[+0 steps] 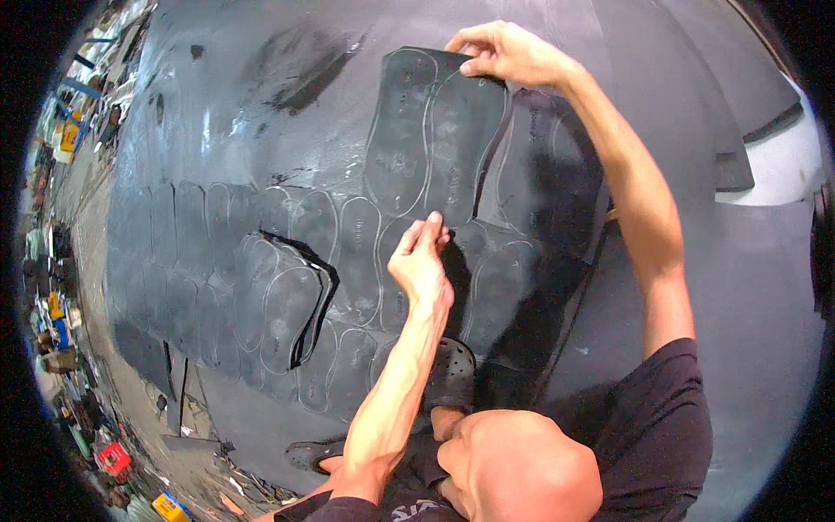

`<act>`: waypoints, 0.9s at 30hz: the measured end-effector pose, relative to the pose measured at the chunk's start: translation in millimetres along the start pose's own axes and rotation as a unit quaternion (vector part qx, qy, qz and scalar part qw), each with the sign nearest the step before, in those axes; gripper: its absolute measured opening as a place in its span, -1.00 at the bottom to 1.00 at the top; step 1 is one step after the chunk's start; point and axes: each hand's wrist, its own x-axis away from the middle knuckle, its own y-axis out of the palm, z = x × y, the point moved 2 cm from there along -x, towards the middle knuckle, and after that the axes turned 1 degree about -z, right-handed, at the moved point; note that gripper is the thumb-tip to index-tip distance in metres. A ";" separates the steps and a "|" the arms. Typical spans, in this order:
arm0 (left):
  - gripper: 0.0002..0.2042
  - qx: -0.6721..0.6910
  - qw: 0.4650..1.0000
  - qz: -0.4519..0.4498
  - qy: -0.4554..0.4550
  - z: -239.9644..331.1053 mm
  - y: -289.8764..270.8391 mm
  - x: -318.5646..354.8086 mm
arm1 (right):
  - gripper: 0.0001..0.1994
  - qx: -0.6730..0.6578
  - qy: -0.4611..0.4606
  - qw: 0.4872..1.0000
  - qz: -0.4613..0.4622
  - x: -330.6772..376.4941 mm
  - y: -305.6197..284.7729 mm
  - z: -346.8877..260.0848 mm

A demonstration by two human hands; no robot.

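A cut piece of black sheet (404,130) with two sole outlines drawn on it lies tilted over a larger marked black sheet (358,252). My right hand (513,56) pinches the piece at its far edge, thumb on top. At the near end of the piece my left hand (422,265) is closed, thumb and fingers pressed together. What sits between those fingers is too small to make out. Left of that hand, a small stack of cut pieces (291,304) with similar outlines rests on the marked sheet.
My feet in dark clogs (450,374) stand at the sheet's near edge. More black sheets (670,104) lie at the right, beside a white surface (778,165). Scraps and clutter, including a red object (113,459), line the left side. Thin offcut strips (177,387) lie near left.
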 end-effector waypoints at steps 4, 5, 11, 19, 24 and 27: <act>-0.74 -0.014 1.000 0.012 -0.010 -31.2 32.6 2.6 | -0.71 -0.051 0.033 0.997 -0.052 12.1 -8.4 68.7; -0.74 -0.024 1.000 0.012 -0.013 -33.4 34.0 2.8 | -0.69 -0.051 0.024 0.997 -0.048 13.5 -4.7 78.8; -0.72 -0.061 0.998 0.011 -0.023 -28.6 31.4 -6.1 | -0.65 -0.016 0.026 0.997 -0.068 2.9 4.2 98.0; -0.70 -0.107 0.994 0.014 0.005 -31.9 33.2 -10.2 | -0.63 0.001 0.020 0.998 -0.061 -7.9 9.4 95.6; -0.66 -0.112 0.994 0.007 -0.006 -30.5 36.5 -10.0 | -0.66 0.026 0.055 0.997 -0.048 -4.5 15.8 97.8; -0.59 -0.308 0.944 0.074 0.089 -23.9 35.6 -6.6 | -0.61 0.081 0.083 0.991 -0.064 -4.7 18.6 93.4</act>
